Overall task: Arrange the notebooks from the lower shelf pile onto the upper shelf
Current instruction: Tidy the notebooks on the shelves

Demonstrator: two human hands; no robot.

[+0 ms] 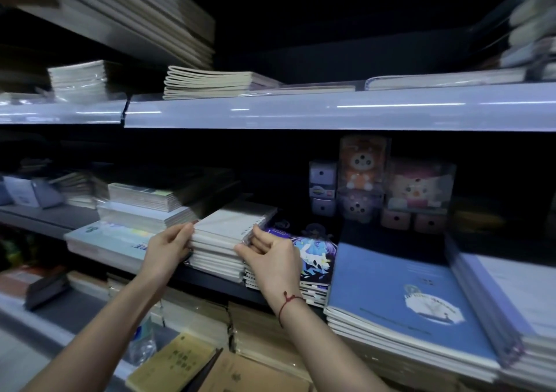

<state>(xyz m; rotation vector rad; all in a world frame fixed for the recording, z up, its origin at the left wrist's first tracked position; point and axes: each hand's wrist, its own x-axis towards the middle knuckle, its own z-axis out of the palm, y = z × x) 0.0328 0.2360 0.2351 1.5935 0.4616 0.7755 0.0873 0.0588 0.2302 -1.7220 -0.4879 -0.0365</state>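
Observation:
A pile of white notebooks (228, 235) wrapped in clear plastic lies on the lower shelf (216, 284), a little left of centre. My left hand (168, 247) grips the pile's left front corner. My right hand (270, 256), with a red string at the wrist, pinches the right front corner of the top few notebooks. The upper shelf (301, 111) runs across the view above, with a short stack of cream notebooks (210, 83) on it near the middle.
Light blue notebook stacks (406, 301) fill the lower shelf at right, and an illustrated dark notebook (313, 256) lies beside my right hand. Cartoon boxes (391, 187) stand behind. More stacks (138, 205) sit at left. Brown notebooks (180, 364) lie below.

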